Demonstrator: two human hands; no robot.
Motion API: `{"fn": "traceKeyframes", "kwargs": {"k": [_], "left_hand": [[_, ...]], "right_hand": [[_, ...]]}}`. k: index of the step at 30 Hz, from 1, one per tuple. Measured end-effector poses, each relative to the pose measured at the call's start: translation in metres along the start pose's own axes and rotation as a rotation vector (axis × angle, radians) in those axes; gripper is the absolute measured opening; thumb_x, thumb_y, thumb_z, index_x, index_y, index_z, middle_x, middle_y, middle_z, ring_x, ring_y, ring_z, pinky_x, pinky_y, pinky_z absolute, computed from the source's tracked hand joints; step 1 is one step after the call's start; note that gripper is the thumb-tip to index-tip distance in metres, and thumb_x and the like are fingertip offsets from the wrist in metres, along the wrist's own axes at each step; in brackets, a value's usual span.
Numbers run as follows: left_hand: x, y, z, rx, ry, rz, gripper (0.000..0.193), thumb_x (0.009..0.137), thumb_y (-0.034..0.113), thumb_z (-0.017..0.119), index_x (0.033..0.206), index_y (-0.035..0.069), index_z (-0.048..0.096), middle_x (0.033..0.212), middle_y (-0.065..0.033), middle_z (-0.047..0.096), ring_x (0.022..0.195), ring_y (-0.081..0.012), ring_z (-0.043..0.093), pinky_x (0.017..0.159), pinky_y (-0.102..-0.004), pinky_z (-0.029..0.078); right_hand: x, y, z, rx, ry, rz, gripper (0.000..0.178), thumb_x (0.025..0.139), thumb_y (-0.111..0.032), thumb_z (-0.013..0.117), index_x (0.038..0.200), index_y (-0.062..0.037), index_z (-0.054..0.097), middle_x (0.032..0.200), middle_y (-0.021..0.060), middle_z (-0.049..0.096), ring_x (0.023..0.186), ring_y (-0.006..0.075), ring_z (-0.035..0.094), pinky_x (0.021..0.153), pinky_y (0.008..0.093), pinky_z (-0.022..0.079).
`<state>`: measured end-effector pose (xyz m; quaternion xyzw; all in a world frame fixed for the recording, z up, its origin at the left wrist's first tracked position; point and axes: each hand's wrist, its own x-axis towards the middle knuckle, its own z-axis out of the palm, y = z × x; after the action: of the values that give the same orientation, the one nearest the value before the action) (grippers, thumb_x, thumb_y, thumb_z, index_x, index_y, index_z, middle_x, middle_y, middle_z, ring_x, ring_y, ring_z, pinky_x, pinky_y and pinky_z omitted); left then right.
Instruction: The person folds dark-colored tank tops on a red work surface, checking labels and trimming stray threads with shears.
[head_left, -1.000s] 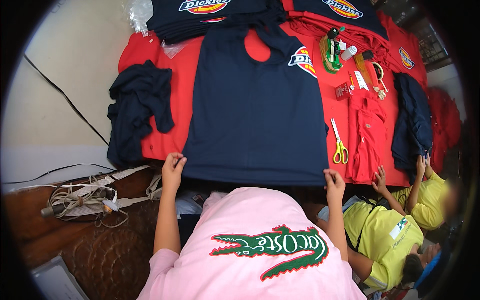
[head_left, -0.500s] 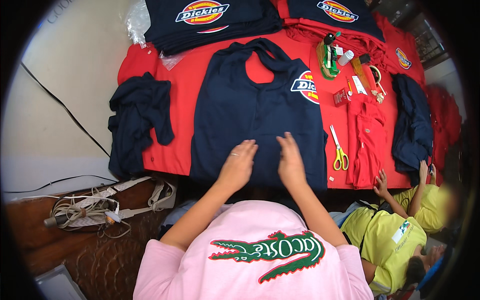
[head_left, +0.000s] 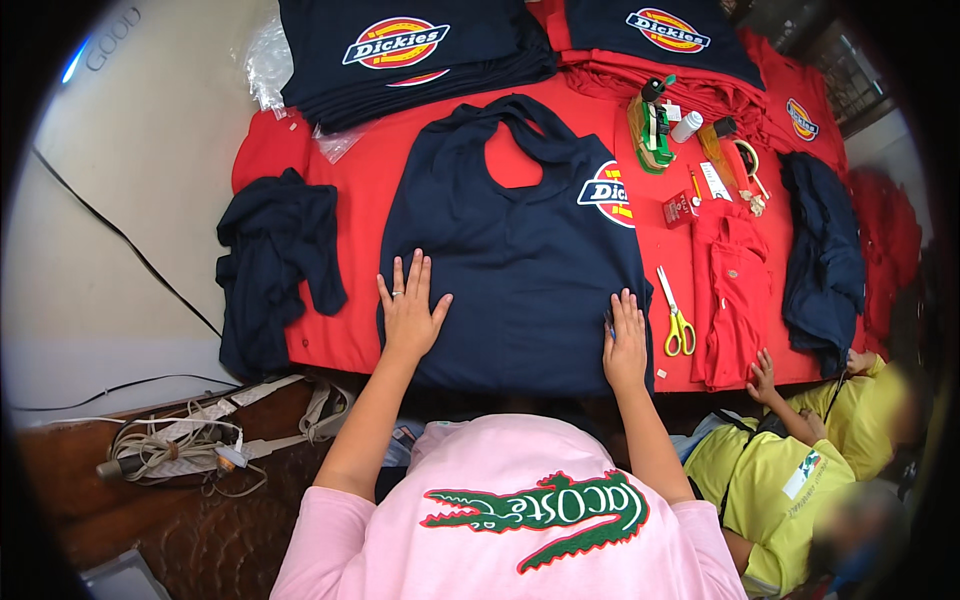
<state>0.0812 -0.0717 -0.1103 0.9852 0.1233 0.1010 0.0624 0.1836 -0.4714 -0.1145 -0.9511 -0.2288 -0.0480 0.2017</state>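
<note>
A navy-blue knit fabric garment with a round neck opening (head_left: 515, 265) is laid on the table covered in red cloth (head_left: 360, 220), its lower edge lying at about the table's front edge; whether it hangs over cannot be told. The left hand (head_left: 412, 308) is placed flat at its left side, fingers extended and somewhat spread, thumb out; the right hand (head_left: 626, 342) is placed near its right side, fingers straight and closer together. No cloth is seen to be pinched by either. Risks noted: creases could be pressed in if the palms were dragged unevenly, since the fabric is judged soft and faint ripples are seen near the neck. The lower edge could be pulled askew or slid off the table by a tug toward the body. The yellow-handled metal scissors (head_left: 675, 317), lying just beside the right side, could be knocked, or cloth snagged on the blades, by an outward sweep of the right hand. The folded red fabric garment (head_left: 733, 300) farther right could be disturbed likewise. By a wide leftward sweep, the crumpled navy fabric bundle (head_left: 275, 245) could be brushed.
</note>
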Motion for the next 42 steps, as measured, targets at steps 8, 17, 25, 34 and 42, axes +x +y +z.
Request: {"fn": "traceKeyframes", "kwargs": {"k": [8,17,25,34,42], "left_hand": [[0.112,0.057,-0.005,-0.352,0.210,0.252,0.033,0.103,0.019,0.068,0.133,0.006,0.069,0.136,-0.0101,0.066,0.144,-0.0301,0.053,0.126,-0.0599,0.030],[0.161,0.058,-0.057,-0.460,-0.244,0.157,0.024,0.096,0.027,0.076,0.110,0.007,0.076,0.117,-0.0081,0.073,0.129,-0.0278,0.062,0.131,-0.0576,0.016],[0.100,0.110,-0.164,-0.975,-0.331,0.279,0.020,0.097,0.023,0.075,0.106,0.006,0.068,0.127,-0.0078,0.071,0.135,-0.0234,0.061,0.133,-0.0554,0.010],[0.074,0.107,-0.185,-1.109,-0.287,0.335,0.019,0.097,0.020,0.076,0.110,0.008,0.068,0.124,-0.0058,0.070,0.134,-0.0218,0.060,0.134,-0.0548,0.010],[0.064,0.111,-0.179,-1.114,-0.332,0.354,0.017,0.096,0.017,0.072,0.109,0.008,0.067,0.122,-0.0060,0.069,0.135,-0.0221,0.059,0.134,-0.0542,0.010]], "right_hand": [[0.017,-0.015,-0.008,0.300,0.057,0.156,0.041,0.105,-0.006,0.062,0.145,-0.0105,0.067,0.148,0.0148,0.065,0.137,0.0311,0.061,0.114,0.0410,0.047],[0.055,-0.103,-0.097,0.633,0.023,0.209,0.029,0.099,-0.021,0.076,0.126,-0.0098,0.072,0.101,0.0125,0.074,0.096,0.0302,0.069,0.089,0.0419,0.053],[0.088,-0.153,-0.170,0.452,0.264,-0.205,0.028,0.090,-0.014,0.081,0.117,-0.0136,0.074,0.105,0.0030,0.071,0.094,0.0249,0.063,0.084,0.0401,0.045],[0.077,-0.167,-0.178,0.416,0.286,-0.264,0.033,0.086,-0.011,0.083,0.118,-0.0143,0.076,0.103,0.0024,0.070,0.093,0.0241,0.063,0.084,0.0403,0.045],[0.063,-0.162,-0.178,0.664,0.098,-0.226,0.034,0.085,-0.007,0.086,0.118,-0.0081,0.078,0.103,0.0055,0.074,0.097,0.0225,0.067,0.084,0.0362,0.050]]}}
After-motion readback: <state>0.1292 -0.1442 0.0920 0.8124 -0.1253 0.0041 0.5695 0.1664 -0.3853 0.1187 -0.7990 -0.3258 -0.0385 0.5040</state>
